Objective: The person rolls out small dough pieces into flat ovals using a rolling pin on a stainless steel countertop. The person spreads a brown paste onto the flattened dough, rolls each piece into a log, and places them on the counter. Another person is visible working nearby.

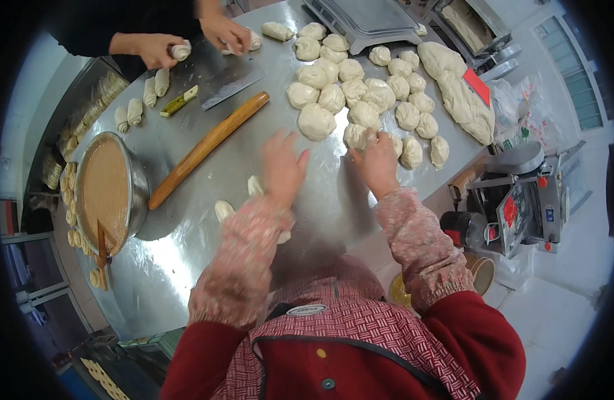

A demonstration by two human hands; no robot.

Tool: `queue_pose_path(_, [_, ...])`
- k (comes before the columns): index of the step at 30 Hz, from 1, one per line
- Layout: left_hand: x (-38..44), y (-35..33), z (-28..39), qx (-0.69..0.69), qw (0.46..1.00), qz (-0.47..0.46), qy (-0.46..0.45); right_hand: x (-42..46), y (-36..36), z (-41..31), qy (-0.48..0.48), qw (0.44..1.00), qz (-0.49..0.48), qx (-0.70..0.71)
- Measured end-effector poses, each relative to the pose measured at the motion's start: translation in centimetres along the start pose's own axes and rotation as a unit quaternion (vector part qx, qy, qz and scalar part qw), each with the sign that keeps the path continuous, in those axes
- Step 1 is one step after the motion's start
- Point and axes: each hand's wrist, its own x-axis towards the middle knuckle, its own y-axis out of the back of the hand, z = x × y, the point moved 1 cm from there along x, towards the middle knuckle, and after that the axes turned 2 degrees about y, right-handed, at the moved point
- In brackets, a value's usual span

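On a steel table [187,235] lie many rounded dough pieces [317,122] in a cluster, with smaller ones to the right. My right hand [376,159] has its fingers on a dough ball [355,136] at the cluster's near edge; whether it grips the ball is unclear. Blurred by motion, my left hand [284,165] is over bare steel with its fingers apart and nothing seen in it. Beside and partly behind my left forearm are small dough pieces [224,210]. A wooden rolling pin [209,150] lies to the left of my left hand.
A co-worker's hands [159,50] handle rolled dough at the upper left, near a broad metal blade [232,90] and a scraper with a pale handle [179,101]. A metal bowl of brown paste [137,200] stands left. A weighing scale [367,22] and a long dough mass [452,85] occupy the far side.
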Motion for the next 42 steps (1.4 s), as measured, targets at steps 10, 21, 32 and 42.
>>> queue_pose_path(10, [11.8,-3.0,1.2,-0.100,0.946,-0.285,0.122,7.0,-3.6,5.1,-0.081,0.988,-0.050,0.123])
queue_pose_path(21, [-20.3,19.2,-11.9,0.076,0.979,-0.080,0.170,-2.7,0.4,-2.2,0.307,0.938,-0.151,0.056])
queue_pose_path(32, [-28.1,16.5,-8.4,0.199,0.959,-0.087,0.185,-14.6,-1.2,1.7,0.269,0.946,-0.179,0.016])
queue_pose_path(42, [-14.6,16.4,-15.0,0.271,0.952,-0.020,0.140,4.5,-7.3,-10.3,0.325,0.943,-0.066,-0.020])
